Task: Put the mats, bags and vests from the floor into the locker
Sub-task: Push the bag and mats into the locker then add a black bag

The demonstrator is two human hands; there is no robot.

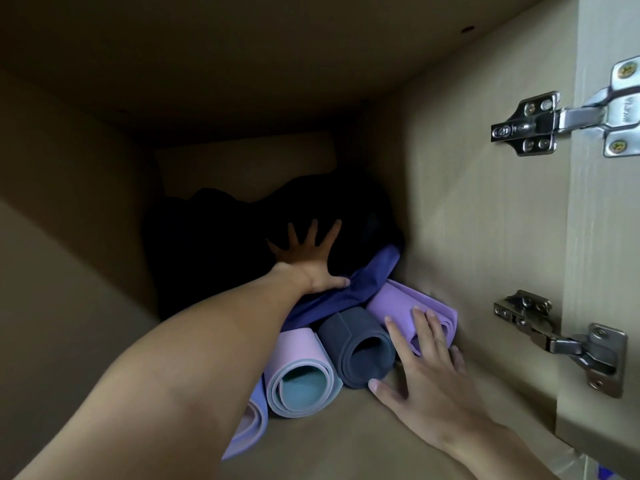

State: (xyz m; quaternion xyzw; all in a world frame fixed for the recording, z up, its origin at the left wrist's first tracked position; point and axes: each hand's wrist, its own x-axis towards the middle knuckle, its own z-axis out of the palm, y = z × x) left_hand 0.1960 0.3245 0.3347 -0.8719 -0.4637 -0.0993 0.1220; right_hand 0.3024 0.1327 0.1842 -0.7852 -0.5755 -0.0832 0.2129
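Observation:
I look into a wooden locker point(450, 209). Several rolled mats lie side by side on its floor: a pink and teal one point(301, 372), a dark grey one point(356, 351), a purple one point(398, 303) at the right wall and a lilac one point(249, 427) partly under my arm. A blue vest point(349, 289) is draped over them. Dark bags point(221, 251) fill the back. My left hand point(308, 258) presses on the dark bags with fingers spread, thumb on the blue vest. My right hand point(419, 362) lies flat with straight fingers against the ends of the purple and grey mats.
The locker's open door point(602, 237) stands at the right, with two metal hinges point(554, 123) point(561, 337) sticking into the opening. Bare wooden floor point(329, 441) shows in front of the mats. The left wall point(69, 237) is in shadow.

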